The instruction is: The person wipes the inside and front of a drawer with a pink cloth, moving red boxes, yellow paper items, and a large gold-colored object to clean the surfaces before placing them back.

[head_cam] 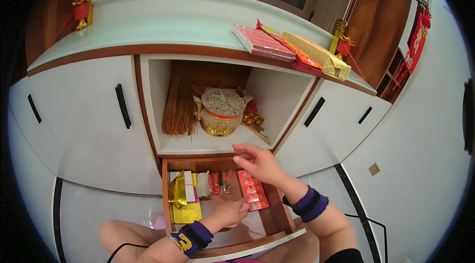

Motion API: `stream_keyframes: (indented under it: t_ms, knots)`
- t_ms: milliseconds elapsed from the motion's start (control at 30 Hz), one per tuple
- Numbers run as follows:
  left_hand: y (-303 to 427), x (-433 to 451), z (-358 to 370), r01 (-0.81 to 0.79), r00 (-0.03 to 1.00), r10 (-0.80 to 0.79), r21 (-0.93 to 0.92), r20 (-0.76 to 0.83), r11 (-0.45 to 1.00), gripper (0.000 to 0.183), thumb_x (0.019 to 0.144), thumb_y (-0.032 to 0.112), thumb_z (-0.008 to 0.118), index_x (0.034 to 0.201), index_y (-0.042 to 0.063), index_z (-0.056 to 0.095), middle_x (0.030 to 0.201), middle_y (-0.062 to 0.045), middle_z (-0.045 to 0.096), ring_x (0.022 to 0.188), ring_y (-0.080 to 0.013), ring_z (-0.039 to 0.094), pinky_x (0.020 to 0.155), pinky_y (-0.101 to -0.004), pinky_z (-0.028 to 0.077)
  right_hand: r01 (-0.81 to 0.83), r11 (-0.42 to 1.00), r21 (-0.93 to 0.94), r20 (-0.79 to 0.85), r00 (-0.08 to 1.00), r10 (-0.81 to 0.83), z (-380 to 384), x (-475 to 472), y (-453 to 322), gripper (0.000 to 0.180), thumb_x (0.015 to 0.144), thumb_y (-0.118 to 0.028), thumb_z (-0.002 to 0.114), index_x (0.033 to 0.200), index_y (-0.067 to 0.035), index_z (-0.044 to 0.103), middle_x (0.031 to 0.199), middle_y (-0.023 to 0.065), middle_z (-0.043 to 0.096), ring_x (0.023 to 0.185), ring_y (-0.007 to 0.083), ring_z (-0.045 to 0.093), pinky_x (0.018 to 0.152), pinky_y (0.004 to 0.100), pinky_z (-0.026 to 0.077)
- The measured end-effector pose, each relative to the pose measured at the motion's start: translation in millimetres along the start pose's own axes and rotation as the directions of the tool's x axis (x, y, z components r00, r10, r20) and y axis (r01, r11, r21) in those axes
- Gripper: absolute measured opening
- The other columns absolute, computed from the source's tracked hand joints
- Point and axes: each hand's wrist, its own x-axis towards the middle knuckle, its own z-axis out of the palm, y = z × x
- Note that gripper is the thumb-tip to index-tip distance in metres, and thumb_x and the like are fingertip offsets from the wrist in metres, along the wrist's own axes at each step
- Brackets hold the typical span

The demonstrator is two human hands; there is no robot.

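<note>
A wooden drawer (pixel 256 240) is pulled out in front of me. My left hand (pixel 234 212) is inside it with curled fingers, beside a row of small red boxes (pixel 254 192). Whether it holds anything is hidden. Over the drawer's back right side, my right hand (pixel 259 163) hovers with its thumb and fingers apart, holding nothing. On the drawer's left lie a yellow packet (pixel 187 214), crumpled gold foil wrapping (pixel 178 190) and a narrow white box (pixel 189 187). Red packets (pixel 213 183) and a thin black object (pixel 220 179) sit toward the back.
Above the drawer, an open compartment holds a gold incense pot (pixel 219 124) and a bundle of incense sticks (pixel 178 114). Wrapped packages (pixel 265 43) lie on the glass-topped counter (pixel 167 33), some overhanging its front edge. White cabinet doors (pixel 89 126) with black handles flank the compartment.
</note>
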Motion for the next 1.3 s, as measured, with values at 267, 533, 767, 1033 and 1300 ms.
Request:
stream_keyframes:
  t_ms: [267,533,767,1033,1300]
  knots:
    - [19,8,-18,0.121,0.992,-0.115,-0.175,0.041,0.977,0.036,0.083,0.037,0.051,0.106,0.010,0.053,0.090,-0.015,0.061,0.083,-0.0327,0.060,0.072,-0.0384,0.046,0.012,0.580,0.815,-0.150,0.970,0.192,-72,67,-113,0.052,0.088,-0.044,0.046,0.122,-0.004,0.042,0.099,0.0059,0.056,0.080,0.0129,0.056,0.064,0.0242,0.047]
    - [10,2,-23,0.021,0.984,-0.085,-0.369,-0.159,0.929,0.038,0.083,0.038,0.052,0.109,0.011,0.052,0.094,-0.016,0.061,0.085,-0.0322,0.060,0.072,-0.0381,0.047,0.058,0.518,0.854,-0.238,0.928,0.288,-71,95,-135,0.036,0.086,-0.042,0.050,0.098,-0.009,0.052,0.087,0.0018,0.056,0.072,0.0107,0.052,0.057,0.0228,0.044]
    - [13,-1,-47,0.046,0.941,-0.222,-0.553,-0.255,0.832,0.034,0.084,0.030,0.053,0.109,0.007,0.052,0.093,-0.014,0.061,0.083,-0.0254,0.061,0.071,-0.0338,0.048,0.179,0.574,0.799,-0.253,0.966,0.050,-23,39,-97,0.023,0.087,-0.023,0.046,0.101,-0.006,0.052,0.090,0.0043,0.058,0.073,0.0133,0.053,0.061,0.0279,0.042]
    - [13,-9,-103,-0.676,0.555,-0.468,-0.701,-0.687,0.228,0.027,0.093,0.026,0.037,0.101,0.001,0.045,0.073,-0.009,0.057,0.060,-0.0134,0.055,0.056,-0.0239,0.044,0.136,0.688,0.713,-0.210,0.977,0.025,16,-33,-43,0.028,0.085,-0.011,0.053,0.111,0.000,0.051,0.100,0.0047,0.059,0.085,0.0100,0.054,0.075,0.0262,0.045]
    - [6,-21,-128,-0.733,0.483,-0.565,-0.662,-0.669,0.157,0.030,0.090,0.014,0.044,0.116,-0.001,0.039,0.116,-0.012,0.048,0.103,-0.0177,0.051,0.091,-0.0315,0.039,-0.016,0.809,0.588,-0.004,1.000,0.022,44,-49,2,0.026,0.084,-0.010,0.056,0.107,0.000,0.055,0.098,0.0040,0.060,0.090,0.0090,0.054,0.078,0.0256,0.044]
